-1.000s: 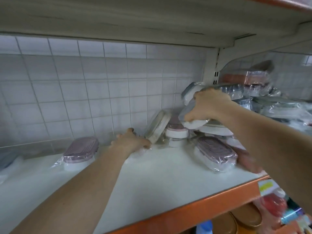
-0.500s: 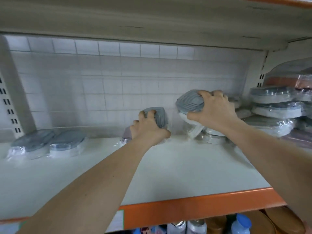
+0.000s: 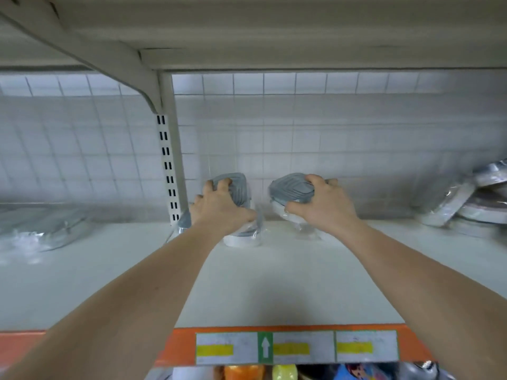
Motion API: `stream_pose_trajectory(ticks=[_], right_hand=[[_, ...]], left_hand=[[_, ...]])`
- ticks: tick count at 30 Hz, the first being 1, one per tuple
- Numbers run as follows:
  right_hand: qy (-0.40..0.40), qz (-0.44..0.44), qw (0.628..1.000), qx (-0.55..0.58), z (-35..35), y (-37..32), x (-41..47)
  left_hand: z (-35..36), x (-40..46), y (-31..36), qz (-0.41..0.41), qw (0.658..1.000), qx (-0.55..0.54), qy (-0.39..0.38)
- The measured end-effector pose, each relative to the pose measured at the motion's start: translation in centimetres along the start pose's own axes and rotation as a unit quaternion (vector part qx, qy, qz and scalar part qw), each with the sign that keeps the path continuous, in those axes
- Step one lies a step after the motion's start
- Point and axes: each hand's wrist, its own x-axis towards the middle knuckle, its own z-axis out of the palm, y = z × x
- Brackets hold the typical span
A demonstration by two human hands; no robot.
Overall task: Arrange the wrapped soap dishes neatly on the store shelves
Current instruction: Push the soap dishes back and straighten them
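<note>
Soap dishes carried leftward along the shelf

Both grey soap dishes have left the pile. The left hand grips one beside the upright; the right hand clutches another just above the shelf, ready for placing.

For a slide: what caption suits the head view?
Each hand grips a wrapped grey soap dish on the shelf.

Both my bare forearms reach forward, roughly parallel. My left hand and my right hand are level with each other (backs facing me), fingers curled over, each gripping something.
</note>
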Motion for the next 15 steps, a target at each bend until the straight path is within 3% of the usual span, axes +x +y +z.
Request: stream_pose_trajectory(ticks=[7, 15], right_hand=[[0.035, 0.104, 0.993, 0.039, 3.1, 0.2, -0.4], [0.008, 0.13, 0.99, -0.059, 4.3, 2.3, 0.8]], left_hand=[[0.3, 1.4, -1.2, 0.044, 0.998, -0.033, -0.017], [3.6, 1.7, 1.1, 0.078, 0.994, -0.062, -0.042]])
